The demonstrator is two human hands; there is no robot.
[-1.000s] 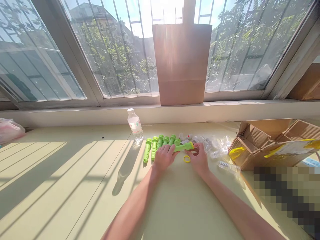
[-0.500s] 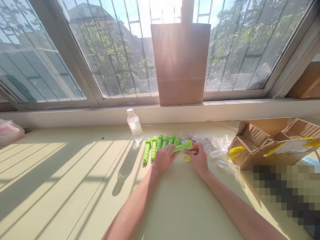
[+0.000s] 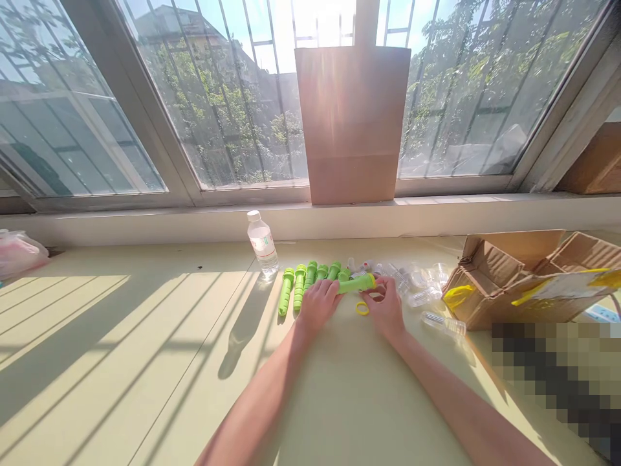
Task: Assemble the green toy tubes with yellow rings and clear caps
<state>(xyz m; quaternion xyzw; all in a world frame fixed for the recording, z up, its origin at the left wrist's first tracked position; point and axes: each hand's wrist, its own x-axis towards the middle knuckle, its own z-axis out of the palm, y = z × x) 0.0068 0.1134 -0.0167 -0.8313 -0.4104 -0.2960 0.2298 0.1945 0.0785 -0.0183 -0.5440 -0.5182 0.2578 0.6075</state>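
Note:
A green tube [image 3: 355, 283] with a yellow ring round its right end is held nearly level above the table. My left hand [image 3: 320, 304] is closed round its left end. The fingers of my right hand [image 3: 385, 307] pinch the yellow-ringed end. Just below the tube, a loose yellow ring [image 3: 362, 309] lies on the table beside my right fingertips. Several green tubes [image 3: 286, 292] lie in a row to the left, partly behind my left hand. Behind and right of my right hand is a pile of clear plastic pieces [image 3: 422, 278].
A water bottle [image 3: 262, 246] stands behind the green row. At the right is an open cardboard box [image 3: 490, 294] with yellow tape; a clear tube [image 3: 443, 322] lies before it. A cardboard sheet [image 3: 353, 126] leans on the window. A plastic bag [image 3: 20, 255] sits far left.
The held green tube has turned slightly and its yellow-ringed end has shifted a little to the right. Both hands have otherwise stayed nearly in place.

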